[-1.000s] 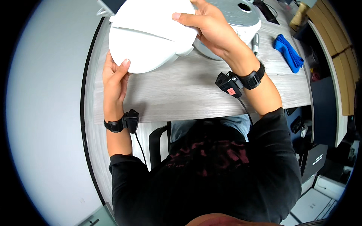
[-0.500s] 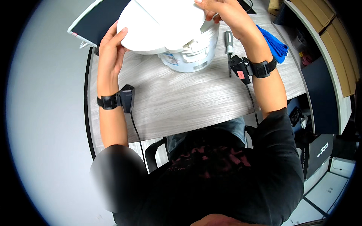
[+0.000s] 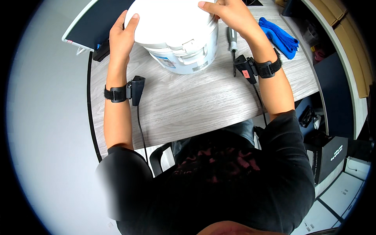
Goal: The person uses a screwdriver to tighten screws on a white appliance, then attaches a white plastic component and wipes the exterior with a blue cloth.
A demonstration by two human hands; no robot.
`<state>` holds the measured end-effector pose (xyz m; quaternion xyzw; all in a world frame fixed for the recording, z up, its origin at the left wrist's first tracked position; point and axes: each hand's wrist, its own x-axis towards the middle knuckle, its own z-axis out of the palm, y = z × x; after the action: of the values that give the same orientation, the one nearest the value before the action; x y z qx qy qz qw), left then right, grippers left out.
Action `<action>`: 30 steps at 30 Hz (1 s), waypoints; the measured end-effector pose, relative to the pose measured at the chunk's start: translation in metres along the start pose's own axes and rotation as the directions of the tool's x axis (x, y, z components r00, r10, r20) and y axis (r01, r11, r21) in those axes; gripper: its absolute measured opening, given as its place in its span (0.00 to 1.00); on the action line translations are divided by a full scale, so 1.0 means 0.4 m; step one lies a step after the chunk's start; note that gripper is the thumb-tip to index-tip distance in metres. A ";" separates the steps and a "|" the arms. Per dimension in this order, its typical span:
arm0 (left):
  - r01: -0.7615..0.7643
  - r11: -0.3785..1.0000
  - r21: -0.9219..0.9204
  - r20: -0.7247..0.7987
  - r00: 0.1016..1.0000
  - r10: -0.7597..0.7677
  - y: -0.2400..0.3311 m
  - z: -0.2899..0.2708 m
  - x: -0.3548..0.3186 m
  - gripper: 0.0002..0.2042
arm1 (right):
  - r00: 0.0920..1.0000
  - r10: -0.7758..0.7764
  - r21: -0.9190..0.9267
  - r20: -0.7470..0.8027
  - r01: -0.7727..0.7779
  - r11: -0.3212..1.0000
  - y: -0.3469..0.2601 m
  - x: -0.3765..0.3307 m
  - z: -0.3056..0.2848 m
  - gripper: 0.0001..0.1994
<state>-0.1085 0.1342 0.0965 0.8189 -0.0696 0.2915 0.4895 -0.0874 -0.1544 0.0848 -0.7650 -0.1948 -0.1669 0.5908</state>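
Note:
A white plastic bucket (image 3: 188,64) with a printed label stands at the far middle of the desk. On its top lies a white lid (image 3: 168,23), its far part cut off by the upper edge of the picture. My left hand (image 3: 122,39) holds the lid's left rim, thumb on the upper face and fingers partly hidden behind it. At the right rim, my right hand (image 3: 235,15) grips the lid with its thumb on top and the other fingers tucked down along the side. Both wrists wear a black strap with a small device and a cable.
A screwdriver (image 3: 232,39) with a grey handle lies right of the bucket. Farther right is a folded blue cloth (image 3: 280,37). A monitor (image 3: 92,25) stands at the far left. Cardboard boxes (image 3: 354,58) line the right shelf, and a black box (image 3: 331,156) sits below.
The lid has come down from a raised, tilted position onto the bucket, both hands moving with it. The bucket appears slightly farther left in view.

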 end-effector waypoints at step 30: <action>-0.197 0.921 0.336 0.315 0.945 0.087 -0.098 -0.024 0.094 0.37 | 0.962 -0.266 -0.303 0.060 0.272 0.913 -0.003 0.096 0.030 0.32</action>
<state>-0.0658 0.1687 0.0905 0.9219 -0.1463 0.2093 0.2914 -0.0543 -0.1388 0.1015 -0.8152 -0.2749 -0.2680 0.4337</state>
